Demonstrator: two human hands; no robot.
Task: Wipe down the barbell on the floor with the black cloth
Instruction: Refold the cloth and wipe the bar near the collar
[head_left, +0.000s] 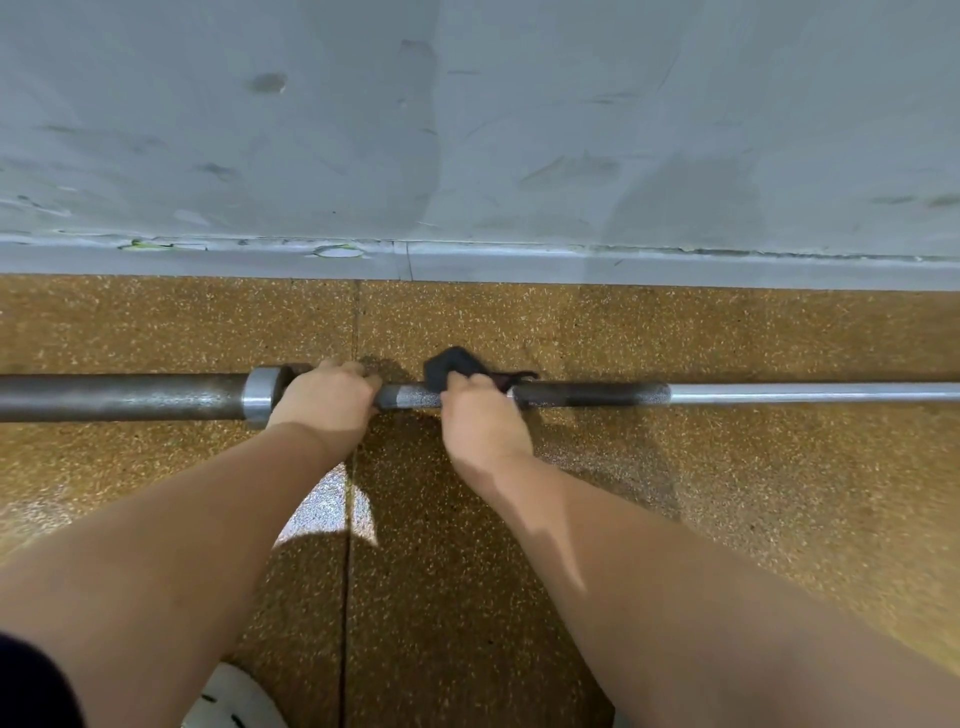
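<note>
A long steel barbell lies across the speckled orange floor, parallel to the wall. Its thick dark sleeve and silver collar are at the left. My left hand grips the shaft just right of the collar. My right hand presses a black cloth around the knurled shaft a short way to the right. Part of the cloth sticks up behind my fingers, and a thin end trails to the right.
A scuffed grey wall with a baseboard runs close behind the bar. A floor seam runs toward me between my arms. A white shoe shows at the bottom edge.
</note>
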